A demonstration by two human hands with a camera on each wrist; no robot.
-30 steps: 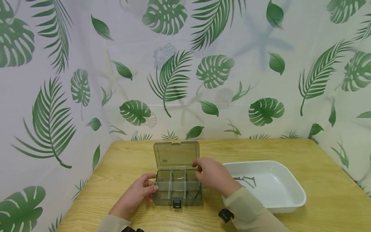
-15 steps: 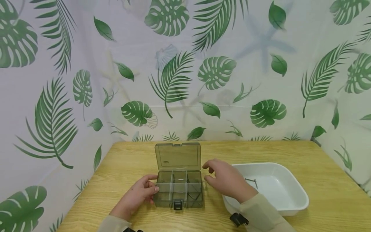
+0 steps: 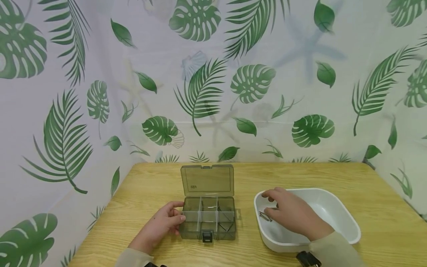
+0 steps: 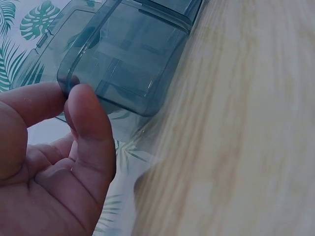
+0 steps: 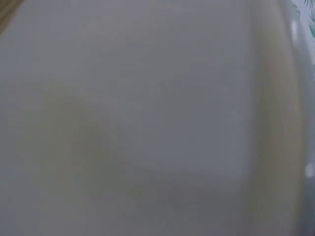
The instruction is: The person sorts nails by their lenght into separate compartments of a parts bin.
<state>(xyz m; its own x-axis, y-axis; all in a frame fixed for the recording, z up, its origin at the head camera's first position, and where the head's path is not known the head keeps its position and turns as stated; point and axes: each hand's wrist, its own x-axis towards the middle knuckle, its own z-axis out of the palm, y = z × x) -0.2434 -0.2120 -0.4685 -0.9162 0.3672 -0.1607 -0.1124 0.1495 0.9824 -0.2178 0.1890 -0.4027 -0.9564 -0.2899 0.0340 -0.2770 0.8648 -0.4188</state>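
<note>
A smoky see-through compartment box [image 3: 191, 233] stands on the table with its lid [image 3: 207, 181] raised at the back. My left hand [image 3: 163, 221] holds the box's left side; in the left wrist view, thumb and forefinger pinch the wall near a corner. Thin metal pieces, like nails or screws [image 3: 225, 227], lie in the right-hand compartments. Over the left part of a white tray [image 3: 348, 222] is my right hand [image 3: 295, 211], fingers loosely bent, nothing visible between them. More nail-like pieces [image 3: 265, 216] lie in the tray just below the fingertips. The right wrist view shows only blurred tray [image 5: 147, 98].
Both containers stand on a wood-grain table [image 3: 160, 178], the tray to the right of the box. Leaf-patterned cloth [image 3: 213, 111] hangs behind the table and along both sides. A black latch [image 3: 207, 236] sits at the box's front.
My right hand has moved right, from over the box's right compartments to over the tray. The left hand has stayed at the box's left side.
</note>
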